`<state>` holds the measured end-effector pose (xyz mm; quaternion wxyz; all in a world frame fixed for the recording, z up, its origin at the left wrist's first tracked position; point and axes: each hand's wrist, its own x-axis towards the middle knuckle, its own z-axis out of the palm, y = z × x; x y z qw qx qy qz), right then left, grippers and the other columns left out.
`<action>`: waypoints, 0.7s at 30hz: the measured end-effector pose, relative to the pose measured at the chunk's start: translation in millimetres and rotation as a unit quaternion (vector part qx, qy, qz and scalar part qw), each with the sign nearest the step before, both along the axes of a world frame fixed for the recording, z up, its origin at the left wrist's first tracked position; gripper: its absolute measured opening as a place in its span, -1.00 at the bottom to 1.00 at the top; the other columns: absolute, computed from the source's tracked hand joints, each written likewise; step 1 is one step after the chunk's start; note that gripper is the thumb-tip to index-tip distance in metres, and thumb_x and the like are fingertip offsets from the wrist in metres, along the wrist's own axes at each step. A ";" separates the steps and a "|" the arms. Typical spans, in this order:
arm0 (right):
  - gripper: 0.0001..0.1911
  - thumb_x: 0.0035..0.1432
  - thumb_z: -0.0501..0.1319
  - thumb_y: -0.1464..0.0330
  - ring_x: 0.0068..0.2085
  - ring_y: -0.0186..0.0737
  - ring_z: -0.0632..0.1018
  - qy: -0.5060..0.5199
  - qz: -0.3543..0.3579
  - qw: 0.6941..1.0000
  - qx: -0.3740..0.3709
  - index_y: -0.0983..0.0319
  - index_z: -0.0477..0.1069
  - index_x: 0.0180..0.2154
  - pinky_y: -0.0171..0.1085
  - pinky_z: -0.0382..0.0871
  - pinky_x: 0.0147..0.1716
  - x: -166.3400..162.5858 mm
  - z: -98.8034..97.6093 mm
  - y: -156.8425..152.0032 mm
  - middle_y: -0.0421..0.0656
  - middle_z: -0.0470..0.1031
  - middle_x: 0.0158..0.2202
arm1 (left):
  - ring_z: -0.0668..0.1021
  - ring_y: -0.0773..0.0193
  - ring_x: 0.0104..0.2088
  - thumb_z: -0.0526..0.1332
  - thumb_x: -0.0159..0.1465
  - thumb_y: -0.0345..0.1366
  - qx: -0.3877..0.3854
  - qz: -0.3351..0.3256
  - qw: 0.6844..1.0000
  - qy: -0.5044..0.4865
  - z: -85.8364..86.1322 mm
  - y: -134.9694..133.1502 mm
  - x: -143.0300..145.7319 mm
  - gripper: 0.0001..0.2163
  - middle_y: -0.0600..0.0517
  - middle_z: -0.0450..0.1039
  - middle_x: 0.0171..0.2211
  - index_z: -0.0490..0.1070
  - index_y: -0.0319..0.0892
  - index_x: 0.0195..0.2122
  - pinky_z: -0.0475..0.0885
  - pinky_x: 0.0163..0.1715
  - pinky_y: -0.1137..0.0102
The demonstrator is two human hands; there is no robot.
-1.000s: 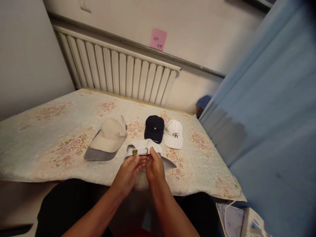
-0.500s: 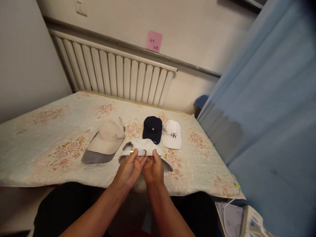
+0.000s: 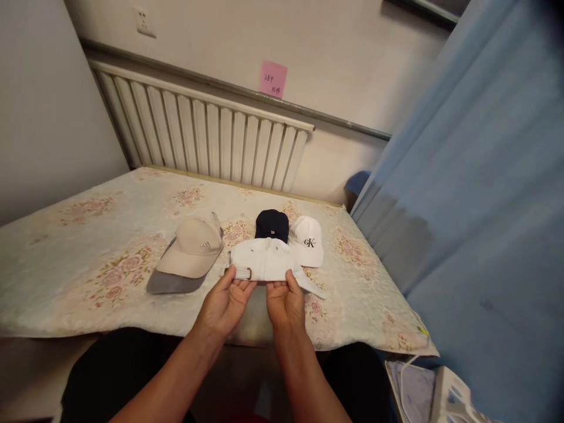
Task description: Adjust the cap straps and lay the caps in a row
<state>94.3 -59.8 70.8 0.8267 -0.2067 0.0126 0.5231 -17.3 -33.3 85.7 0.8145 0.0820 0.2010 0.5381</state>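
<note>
Both hands grip the lower edge of a white baseball cap [image 3: 264,258], held up over the near side of the bed. My left hand [image 3: 227,299] pinches it beside the strap and buckle. On the other end of that edge, my right hand [image 3: 285,296] has its thumb in front and fingers underneath. The cap's brim sticks out to the right. Behind it, partly covered, lies a navy cap [image 3: 272,224]. A white cap with black CK letters [image 3: 309,242] lies right of the navy one. To the left, a beige cap [image 3: 194,247] rests on a grey cap [image 3: 176,282].
The caps lie on a bed with a floral cover [image 3: 118,235]. A radiator [image 3: 207,135] and a pink note [image 3: 272,79] are on the wall behind. A blue curtain [image 3: 462,194] hangs at the right. A white object with a cord [image 3: 456,393] stands at the lower right.
The held white cap has turned, so its side panel faces me and its strap sits further left. My hands have moved apart, the right one rightward. More of the navy cap is covered.
</note>
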 end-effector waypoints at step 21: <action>-0.63 0.13 0.16 0.46 0.06 -0.23 0.50 -0.042 0.044 0.997 0.051 0.22 0.38 0.02 -0.09 0.24 0.18 -3.4 7.0 -12.5 -0.12 0.52 0.02 | 0.48 0.23 0.08 -0.07 0.39 -0.41 0.044 -0.063 0.991 -0.107 6.6 -4.2 16.6 -0.59 -0.06 0.52 0.00 0.15 -0.14 0.26 0.20 0.23 0.23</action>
